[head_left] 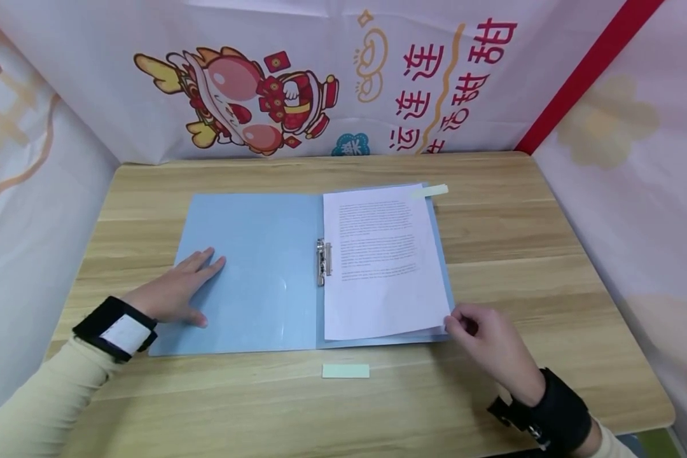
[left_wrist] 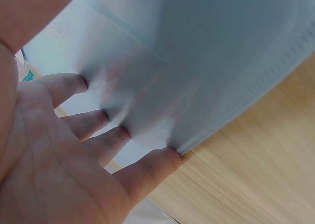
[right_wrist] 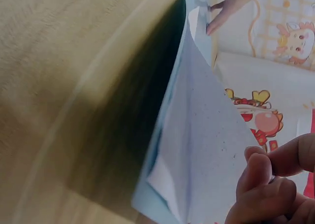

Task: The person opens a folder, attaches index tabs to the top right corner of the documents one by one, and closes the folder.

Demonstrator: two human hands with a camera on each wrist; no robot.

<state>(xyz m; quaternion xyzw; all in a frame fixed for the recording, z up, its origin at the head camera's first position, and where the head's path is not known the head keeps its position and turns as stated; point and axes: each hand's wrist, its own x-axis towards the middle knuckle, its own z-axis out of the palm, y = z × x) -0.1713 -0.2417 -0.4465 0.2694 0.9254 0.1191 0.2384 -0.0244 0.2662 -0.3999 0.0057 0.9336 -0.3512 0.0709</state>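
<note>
A light blue folder (head_left: 246, 273) lies spread flat on the table, a metal clip (head_left: 322, 262) at its spine. My left hand (head_left: 174, 289) rests on the left cover near its outer edge, fingers spread; the left wrist view shows the fingertips (left_wrist: 170, 157) touching the glossy cover. On the right side lies a printed sheet (head_left: 378, 305). Its lower right corner is pinched between thumb and finger of my right hand (head_left: 483, 340). In the right wrist view this sheet (right_wrist: 211, 130) rises away from another white sheet (right_wrist: 165, 182) beneath it.
A pale green sticky strip (head_left: 432, 191) juts out past the sheet's upper right corner. Another pale green strip (head_left: 345, 371) lies on the wooden table (head_left: 252, 407) in front of the folder. Printed cloth (head_left: 309, 25) hangs behind the table's far edge and along both sides.
</note>
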